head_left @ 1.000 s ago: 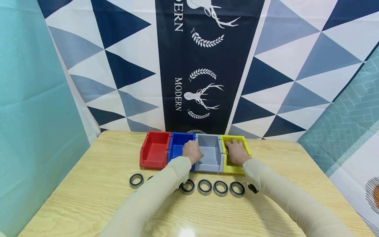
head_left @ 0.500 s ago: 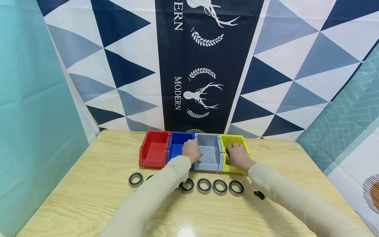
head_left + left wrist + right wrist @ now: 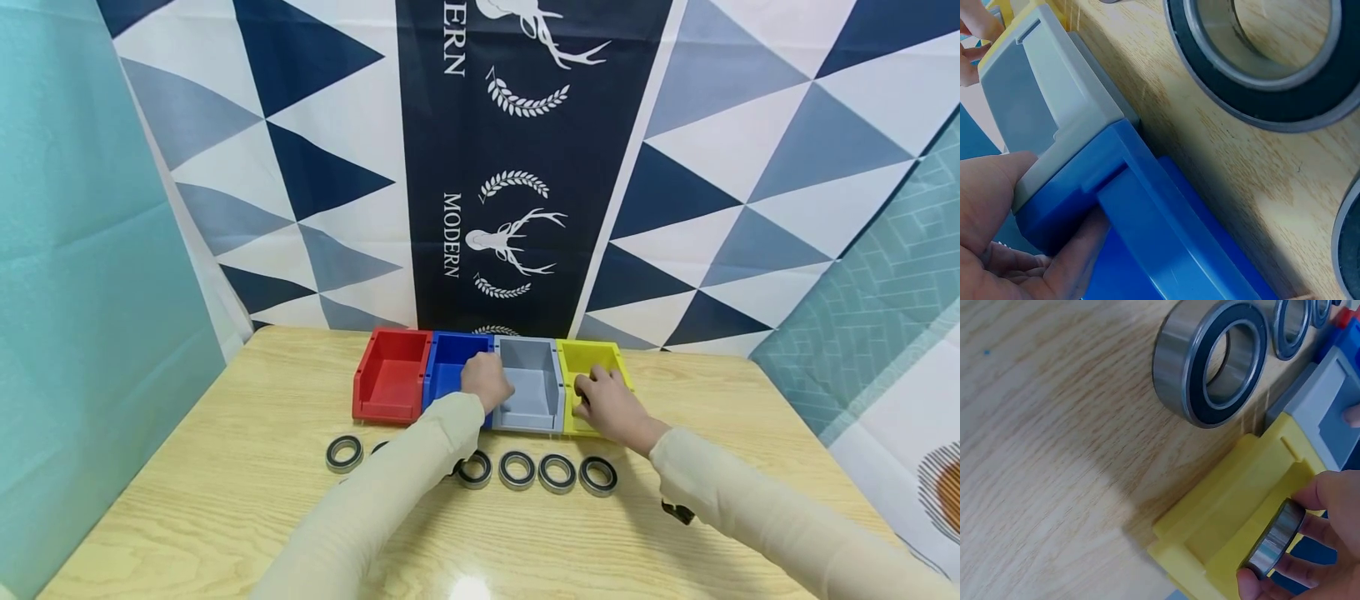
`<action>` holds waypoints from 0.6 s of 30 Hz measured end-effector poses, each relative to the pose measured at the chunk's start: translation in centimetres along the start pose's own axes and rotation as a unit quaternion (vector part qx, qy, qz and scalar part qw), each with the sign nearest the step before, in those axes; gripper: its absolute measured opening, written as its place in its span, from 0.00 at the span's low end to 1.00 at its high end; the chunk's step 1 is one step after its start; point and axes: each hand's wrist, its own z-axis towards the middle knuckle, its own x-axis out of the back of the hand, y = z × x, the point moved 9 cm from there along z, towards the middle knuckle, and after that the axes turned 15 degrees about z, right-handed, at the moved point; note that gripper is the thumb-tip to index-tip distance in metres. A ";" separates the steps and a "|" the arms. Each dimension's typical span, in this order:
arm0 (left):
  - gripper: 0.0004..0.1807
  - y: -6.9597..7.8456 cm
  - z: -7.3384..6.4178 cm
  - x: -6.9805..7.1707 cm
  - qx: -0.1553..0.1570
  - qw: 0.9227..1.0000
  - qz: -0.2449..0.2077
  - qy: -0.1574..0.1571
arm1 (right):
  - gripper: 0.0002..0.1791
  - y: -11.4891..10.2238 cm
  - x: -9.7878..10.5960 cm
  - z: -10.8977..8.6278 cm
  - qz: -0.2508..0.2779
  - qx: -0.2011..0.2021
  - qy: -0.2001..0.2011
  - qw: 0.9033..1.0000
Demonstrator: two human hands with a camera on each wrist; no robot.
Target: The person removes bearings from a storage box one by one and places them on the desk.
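My right hand [image 3: 611, 407] is over the front of the yellow bin [image 3: 592, 345]. In the right wrist view it pinches a ball bearing [image 3: 1277, 540] by its rim between thumb and fingers, the steel outer edge facing the camera. My left hand [image 3: 486, 383] grips the adjoining walls of the blue bin [image 3: 1154, 231] and the grey bin [image 3: 1079, 94], thumb on the grey side and fingers inside the blue one. On the table before the bins lies a row of several more bearings [image 3: 533, 472], partly covered by the left sleeve.
A red bin [image 3: 393, 390] stands at the left end of the joined row of bins. Behind the wooden table [image 3: 570, 550] hangs a patterned cloth [image 3: 337, 167]. The left forearm [image 3: 390, 492] crosses over part of the bearing row.
My right hand has drawn back from inside the yellow bin toward its front edge and the right, fingers curling in. The left hand stays where it was.
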 end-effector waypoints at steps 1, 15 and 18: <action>0.11 0.0 0.0 0.0 0.001 1.000 0.000 0.000 | 0.06 -0.1 0.2 -0.1 0.000 0.001 0.002 1.000; 0.10 0.0 -0.1 -0.1 0.004 1.000 -0.015 -0.014 | 0.08 -1.0 1.6 -3.4 -0.012 0.048 0.025 0.998; 0.10 0.0 -0.1 -0.1 0.005 1.000 -0.016 -0.014 | 0.07 -1.0 1.9 -4.1 -0.005 0.043 0.026 0.999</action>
